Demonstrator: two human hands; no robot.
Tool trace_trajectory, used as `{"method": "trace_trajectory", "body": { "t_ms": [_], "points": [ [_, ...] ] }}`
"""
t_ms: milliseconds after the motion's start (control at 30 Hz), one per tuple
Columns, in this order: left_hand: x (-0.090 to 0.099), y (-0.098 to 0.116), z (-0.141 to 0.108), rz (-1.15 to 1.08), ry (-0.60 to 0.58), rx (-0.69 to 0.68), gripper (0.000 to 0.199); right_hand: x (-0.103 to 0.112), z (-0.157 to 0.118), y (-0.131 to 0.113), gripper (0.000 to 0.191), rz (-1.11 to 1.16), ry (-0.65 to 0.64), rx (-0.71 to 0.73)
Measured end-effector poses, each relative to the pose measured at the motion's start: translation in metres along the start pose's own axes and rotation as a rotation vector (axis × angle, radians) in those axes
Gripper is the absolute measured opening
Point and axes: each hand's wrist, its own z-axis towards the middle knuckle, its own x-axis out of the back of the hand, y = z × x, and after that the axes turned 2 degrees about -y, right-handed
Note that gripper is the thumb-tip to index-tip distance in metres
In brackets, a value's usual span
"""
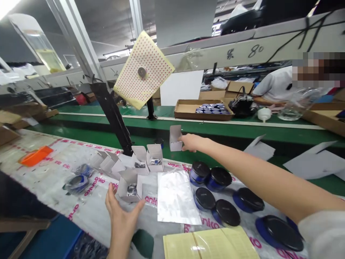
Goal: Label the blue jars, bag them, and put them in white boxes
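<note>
My left hand [122, 212] is spread at the near side of a small open white box [130, 187] that has small dark items inside. My right hand [191, 142] reaches over the green belt, its fingers closed on the right edge of another open white box [175, 139]. Two more open boxes [155, 160] with small parts stand between my hands, beside some tilted boxes [109, 163]. A silvery-white pouch [176, 197] lies right of my left hand. Several round black-lidded blue containers [228, 212] stand below my right forearm.
An orange tray [36, 156] and plastic-wrapped blue items [77, 183] lie at left. Yellow sheets [210, 244] lie at the front edge. A black post [111, 117] rises behind the boxes. Beyond the belt are a carton [203, 109] of round items and a person [277, 84].
</note>
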Motion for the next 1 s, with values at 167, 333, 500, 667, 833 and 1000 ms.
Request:
{"method": "trace_trajectory", "body": {
  "t_ms": [167, 333, 500, 667, 833, 1000],
  "points": [
    [-0.001, 0.004, 0.012, -0.083, -0.025, 0.102, 0.116, -0.020, 0.011, 0.001, 0.039, 0.001, 0.052, 0.015],
    [0.032, -0.002, 0.023, -0.109, 0.053, 0.130, 0.112, 0.011, -0.027, 0.003, 0.026, -0.010, 0.239, 0.051],
    [0.065, -0.022, 0.049, -0.119, 0.161, 0.106, 0.115, 0.035, -0.102, -0.026, 0.024, 0.033, 0.477, 0.261],
    [0.063, -0.044, 0.082, -0.147, 0.090, 0.091, 0.113, -0.008, -0.124, -0.111, 0.017, 0.094, 0.369, 0.618],
    [0.053, -0.058, 0.091, -0.237, 0.020, 0.090, 0.112, -0.065, -0.087, -0.176, 0.018, 0.119, 0.371, 0.659],
    [0.050, -0.057, 0.090, -0.280, -0.027, 0.084, 0.117, -0.085, -0.069, -0.196, 0.038, 0.124, 0.387, 0.631]
  ]
}}
